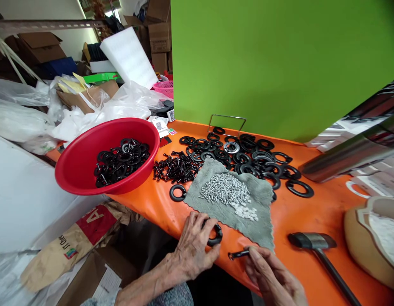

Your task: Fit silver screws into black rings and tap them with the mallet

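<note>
Near the front edge of the orange tabletop, my left hand grips a black ring between thumb and fingers. To its right, my right hand pinches a small black pin-like part, its flared end pointing left toward the ring. Just beyond both hands lies a grey-green cloth with a heap of small silver screws and a little pile of small white pieces. A loose black ring rests left of the cloth.
A red basin holding black rings and pins stands at left. Black pins and many black rings lie behind the cloth. At right are a mallet, a tan container and a shiny metal cylinder. A green panel rises behind.
</note>
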Demonstrator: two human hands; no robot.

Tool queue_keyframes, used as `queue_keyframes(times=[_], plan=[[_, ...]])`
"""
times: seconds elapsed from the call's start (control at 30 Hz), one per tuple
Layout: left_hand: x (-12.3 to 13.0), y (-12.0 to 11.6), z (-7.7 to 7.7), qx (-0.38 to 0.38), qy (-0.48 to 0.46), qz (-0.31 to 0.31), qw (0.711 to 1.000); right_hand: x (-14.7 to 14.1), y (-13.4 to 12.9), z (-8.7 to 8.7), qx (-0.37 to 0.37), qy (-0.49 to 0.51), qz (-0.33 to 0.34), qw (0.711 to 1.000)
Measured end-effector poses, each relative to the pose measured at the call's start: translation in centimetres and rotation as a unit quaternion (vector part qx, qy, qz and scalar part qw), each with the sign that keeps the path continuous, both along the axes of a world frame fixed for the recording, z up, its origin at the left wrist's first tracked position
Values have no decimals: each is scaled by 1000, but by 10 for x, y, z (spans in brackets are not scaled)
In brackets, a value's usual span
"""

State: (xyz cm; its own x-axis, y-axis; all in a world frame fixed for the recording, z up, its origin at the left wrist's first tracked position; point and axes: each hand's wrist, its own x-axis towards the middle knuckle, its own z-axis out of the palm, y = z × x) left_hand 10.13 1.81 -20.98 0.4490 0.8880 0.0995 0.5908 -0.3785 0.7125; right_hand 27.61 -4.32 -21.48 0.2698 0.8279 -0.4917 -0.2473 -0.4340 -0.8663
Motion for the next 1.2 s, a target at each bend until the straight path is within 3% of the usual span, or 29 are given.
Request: queue_keyframes(times=[0.13, 0.27, 0.33, 0.5, 0.7, 0.8, 0.9, 1.0, 1.2], plan=[[-4, -5, 19, -70, -83, 19, 994, -13, 8, 8, 33, 0, -13, 999], [0, -4, 29, -253, -205, 34, 945, -24, 15, 10, 35, 38, 0, 999], [2, 0, 27, -292, -235, 44, 926, -25, 18, 11, 29, 55, 14, 998], [-2, 8, 24, -272, -227, 40, 934, -23, 27, 18, 48, -12, 74, 996], [-9, 22, 33, -239, -199, 2, 950, -16, 49, 35, 98, -86, 156, 979], [-10, 29, 35, -203, -146, -12, 968, -5, 58, 35, 140, -156, 219, 953], [-12, 32, 33, -136, -101, -36, 985, 2, 61, 25, 219, -246, 267, 906], [-13, 31, 25, -94, -71, -65, 991, 2, 58, 12, 245, -284, 252, 892], [-14, 26, 7, -52, -28, -77, 995, -8, 47, -10, 222, -277, 183, 917]])
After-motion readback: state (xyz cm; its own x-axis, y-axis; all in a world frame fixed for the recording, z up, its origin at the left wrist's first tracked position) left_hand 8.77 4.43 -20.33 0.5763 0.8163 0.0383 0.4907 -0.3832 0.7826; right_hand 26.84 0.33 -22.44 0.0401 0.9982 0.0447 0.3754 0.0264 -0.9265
